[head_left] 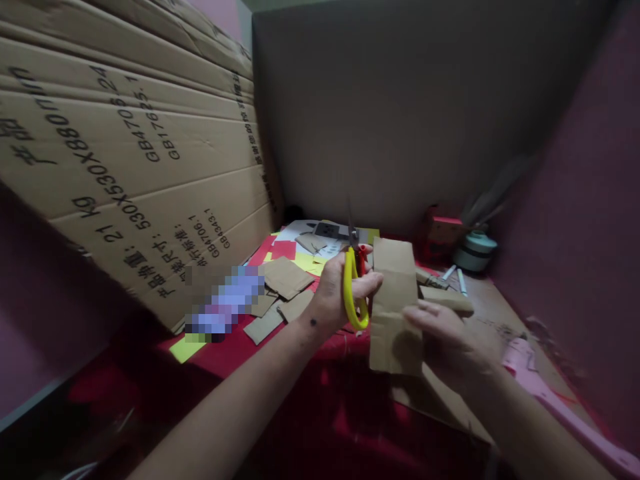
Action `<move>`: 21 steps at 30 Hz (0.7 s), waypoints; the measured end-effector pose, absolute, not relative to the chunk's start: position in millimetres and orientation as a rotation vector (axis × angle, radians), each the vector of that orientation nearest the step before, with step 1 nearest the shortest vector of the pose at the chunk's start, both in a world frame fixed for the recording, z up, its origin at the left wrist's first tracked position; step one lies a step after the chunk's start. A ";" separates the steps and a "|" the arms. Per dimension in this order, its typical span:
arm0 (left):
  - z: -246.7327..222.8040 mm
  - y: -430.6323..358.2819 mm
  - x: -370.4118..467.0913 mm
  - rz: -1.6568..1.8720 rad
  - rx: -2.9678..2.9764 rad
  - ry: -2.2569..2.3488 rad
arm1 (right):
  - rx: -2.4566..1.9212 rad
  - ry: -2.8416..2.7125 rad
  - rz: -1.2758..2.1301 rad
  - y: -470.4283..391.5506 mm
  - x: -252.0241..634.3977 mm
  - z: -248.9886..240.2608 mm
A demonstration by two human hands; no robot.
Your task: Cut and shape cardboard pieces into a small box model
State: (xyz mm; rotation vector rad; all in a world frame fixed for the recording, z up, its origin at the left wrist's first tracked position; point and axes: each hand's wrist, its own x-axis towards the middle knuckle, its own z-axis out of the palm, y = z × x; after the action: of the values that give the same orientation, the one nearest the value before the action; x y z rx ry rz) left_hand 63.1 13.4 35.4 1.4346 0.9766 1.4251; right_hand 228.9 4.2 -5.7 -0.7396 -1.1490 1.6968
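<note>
My left hand (333, 290) is closed on a pair of scissors (356, 293) with yellow handles, their blades pointing away from me. Something slim and red (362, 257) shows beside the handles; I cannot make out what it is. The fingertips of that hand reach the left edge of a creased, upright strip of cardboard (395, 300). On the other side, my right hand (440, 333) grips the strip at its right edge, with part of the fingers in shadow. Further cardboard pieces (445, 299) lie behind and below the strip.
A large printed cardboard sheet (125, 167) leans at the left. Cardboard scraps (287, 277) and coloured paper (284, 251) lie on the red-covered table (320, 393). At the right are a pink glue gun (523, 360), pale markers (462, 283) and a teal pot (475, 251).
</note>
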 end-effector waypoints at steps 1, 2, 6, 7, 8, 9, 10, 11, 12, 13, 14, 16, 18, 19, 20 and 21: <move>37.0 18.3 66.3 1.405 1.488 0.975 | -0.765 -1.128 1.770 5.1 226.2 -3.3; 37.4 23.6 69.1 1.398 1.506 0.966 | -0.777 -1.093 1.789 6.3 223.8 -0.9; 29.0 42.8 71.7 1.323 1.396 0.911 | -0.740 -0.939 1.660 18.4 220.9 5.7; 25.2 45.7 70.4 1.307 1.394 0.893 | -0.733 -0.906 1.616 22.8 221.7 5.9; 21.1 47.5 68.6 1.335 1.364 0.887 | -0.722 -0.873 1.569 27.1 222.8 5.3; 16.9 48.4 66.9 1.313 1.321 0.883 | -0.704 -0.840 1.532 30.9 223.9 4.0; 12.8 48.4 65.6 1.253 1.304 0.886 | -0.686 -0.808 1.497 33.9 224.7 2.2; 9.0 48.0 64.8 1.189 1.326 0.869 | -0.665 -0.780 1.464 35.8 225.1 0.0; 5.8 47.2 64.8 1.140 1.341 0.846 | -0.650 -0.759 1.446 36.6 225.2 -2.1; 3.2 46.2 65.5 1.108 1.354 0.817 | -0.640 -0.743 1.435 36.3 225.0 -3.9; 1.6 45.3 66.8 1.096 1.363 0.786 | -0.634 -0.735 1.435 35.1 224.7 -5.1; 1.2 43.0 70.0 1.119 1.363 0.754 | -0.625 -0.745 1.462 30.7 224.2 -5.2; 4.2 39.6 72.8 1.160 1.376 0.765 | -0.609 -0.775 1.494 25.6 224.5 -3.1; 6.3 37.5 73.6 1.181 1.388 0.769 | -0.603 -0.791 1.509 23.5 224.9 -1.6; 8.3 35.5 73.9 1.197 1.398 0.766 | -0.602 -0.803 1.523 21.9 225.6 -0.1; 9.8 33.6 73.6 1.204 1.408 0.766 | -0.604 -0.813 1.533 21.0 226.4 1.3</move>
State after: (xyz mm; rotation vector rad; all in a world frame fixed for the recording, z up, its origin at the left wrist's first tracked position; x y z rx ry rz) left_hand 73.6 33.6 9.8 1.4083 0.7657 1.2039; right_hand 226.4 21.0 1.3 -0.6039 -0.8129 1.5331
